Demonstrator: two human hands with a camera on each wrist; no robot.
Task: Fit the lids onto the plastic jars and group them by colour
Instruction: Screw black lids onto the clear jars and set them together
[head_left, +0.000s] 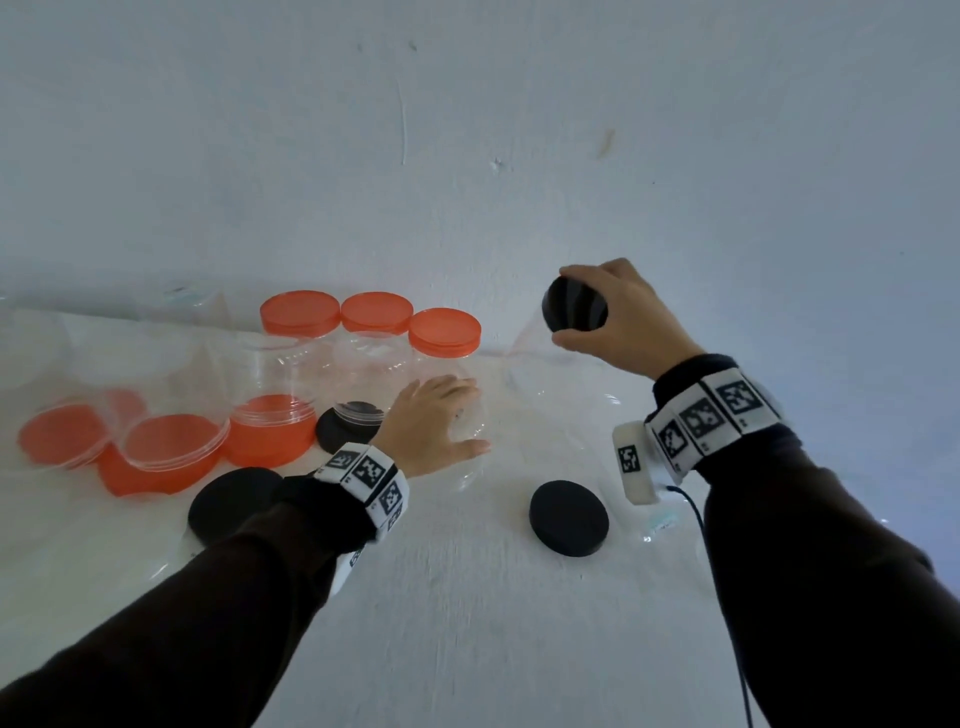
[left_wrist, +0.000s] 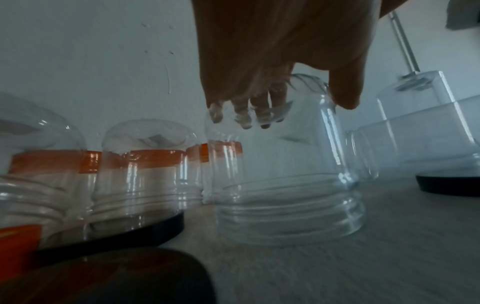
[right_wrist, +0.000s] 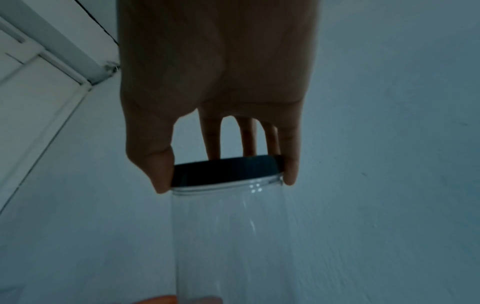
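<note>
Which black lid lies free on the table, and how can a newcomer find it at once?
Start at the right hand, which grips a black lid on a clear jar near the wall. Come straight toward the viewer, past the right wristband, to the loose lid flat on the white table. Unlike the other black lids, it has no jar on it and nothing covers it.

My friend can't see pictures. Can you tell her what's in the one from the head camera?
The right hand grips a black lid on top of a clear jar, while the left hand rests on an upturned clear jar. On the white table, orange-lidded jars stand at the back, with loose black lids nearer.
</note>
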